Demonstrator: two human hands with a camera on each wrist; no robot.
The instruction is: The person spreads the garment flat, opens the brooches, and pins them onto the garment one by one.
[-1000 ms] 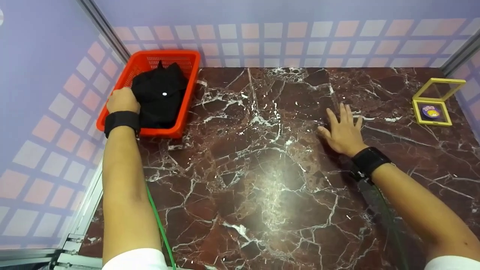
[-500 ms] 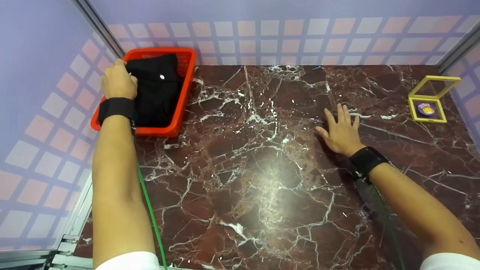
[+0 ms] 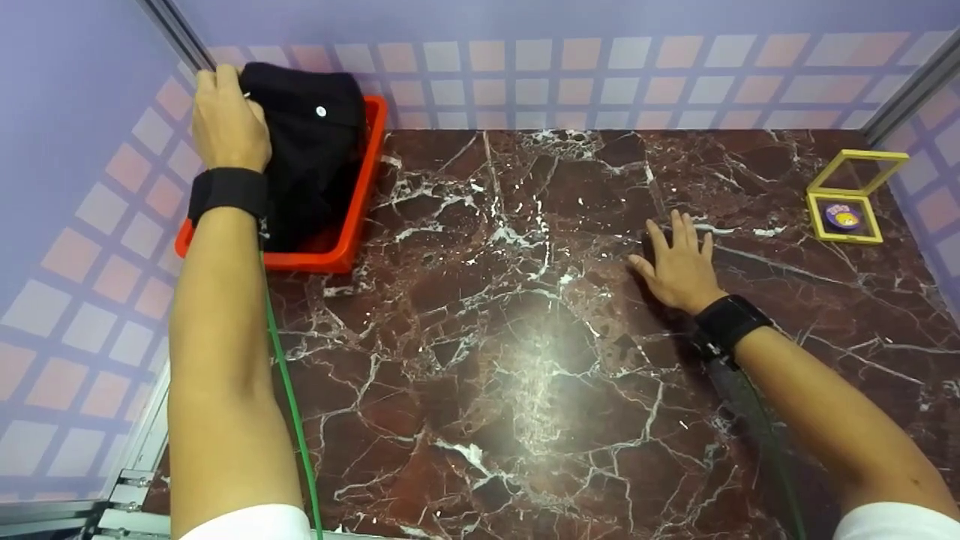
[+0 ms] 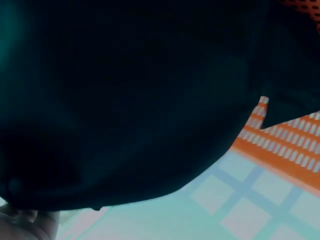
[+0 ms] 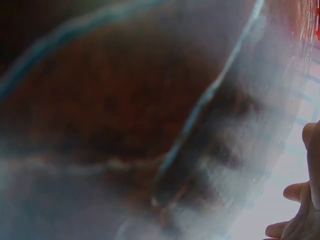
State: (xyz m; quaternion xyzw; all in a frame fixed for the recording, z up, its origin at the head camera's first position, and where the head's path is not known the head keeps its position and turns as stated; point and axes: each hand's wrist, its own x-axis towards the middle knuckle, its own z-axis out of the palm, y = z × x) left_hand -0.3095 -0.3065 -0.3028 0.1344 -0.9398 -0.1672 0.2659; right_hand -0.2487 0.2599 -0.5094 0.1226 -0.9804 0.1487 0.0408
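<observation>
My left hand (image 3: pixel 229 124) grips the upper left edge of a black cloth item (image 3: pixel 311 150) bearing a small white round mark. The cloth's upper part is raised above the far rim of a red plastic basket (image 3: pixel 352 225), while its lower part hangs inside. Dark fabric fills most of the left wrist view, the fingers (image 4: pixel 35 225) at its bottom edge. With fingers spread and straight, my right hand (image 3: pixel 681 266) is palm down at the marbled tabletop (image 3: pixel 480 337), holding nothing. Only part of that hand shows in the right wrist view.
A small yellow-framed case (image 3: pixel 846 217) with its lid up stands at the far right, a purple round piece inside. Checked lilac walls (image 3: pixel 487 75) bound the table at the back and sides. A green cord (image 3: pixel 289 382) runs beside the left forearm.
My left hand has risen from the basket's left side toward the back wall, pulling the black cloth up with it. My right hand stays in place on the tabletop.
</observation>
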